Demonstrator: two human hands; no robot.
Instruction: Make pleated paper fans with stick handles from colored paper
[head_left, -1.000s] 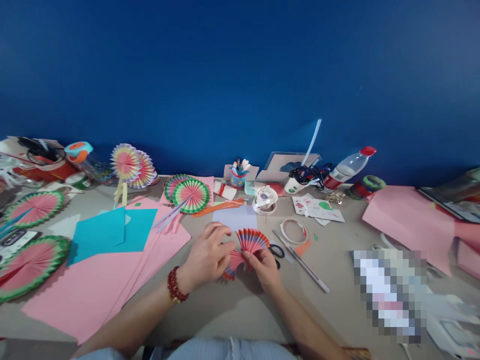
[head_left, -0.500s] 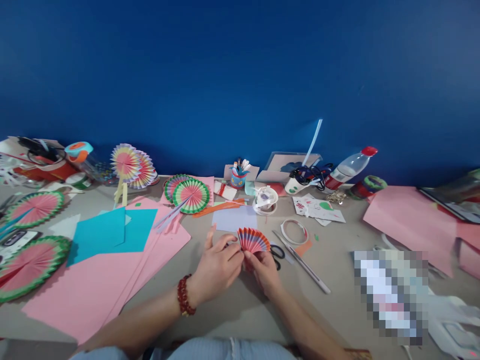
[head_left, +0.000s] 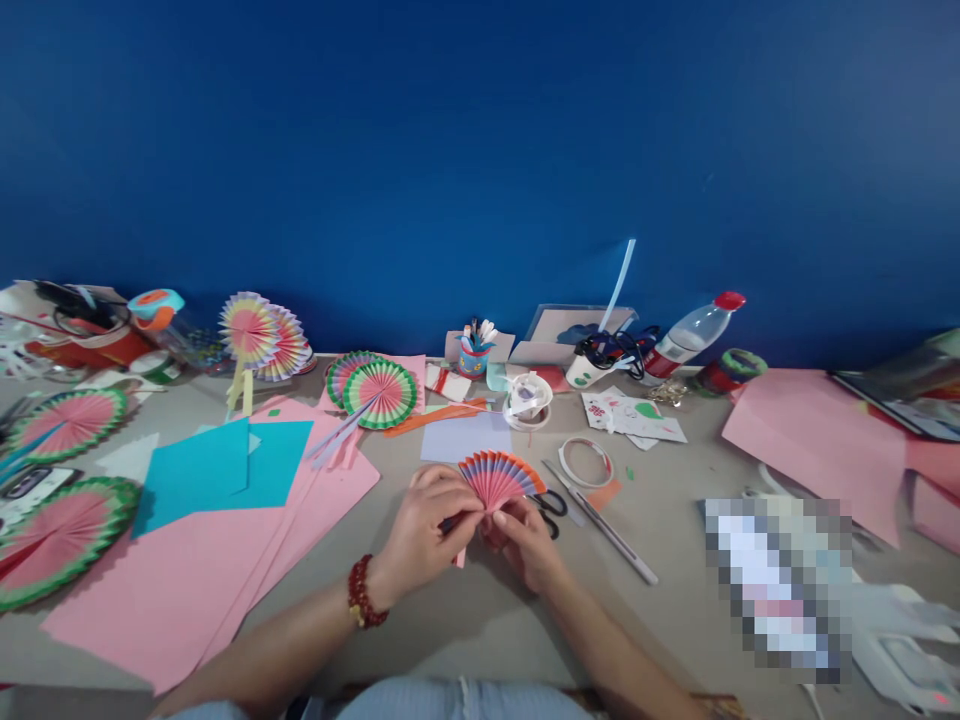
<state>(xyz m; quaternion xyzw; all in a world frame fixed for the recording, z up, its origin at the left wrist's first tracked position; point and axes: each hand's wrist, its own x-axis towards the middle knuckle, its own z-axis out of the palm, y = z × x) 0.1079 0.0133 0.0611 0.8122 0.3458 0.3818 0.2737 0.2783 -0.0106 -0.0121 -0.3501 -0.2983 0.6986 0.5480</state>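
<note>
Both hands meet at the table's near middle: left hand (head_left: 420, 528) and right hand (head_left: 525, 540) pinch the base of the pleated paper fan (head_left: 499, 477), spread open above the fingers, scissors (head_left: 551, 505) just right.

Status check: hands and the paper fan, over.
Left hand and right hand pinch pleated fan at its base. Fan spread open. Scissors lie beside right hand.

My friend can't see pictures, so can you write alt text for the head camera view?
A left hand and a right hand pinch a small pleated paper fan, spread open, over a cluttered table. Pink paper, a turquoise sheet, scissors and round fans lie around it, below a blue wall.
</note>
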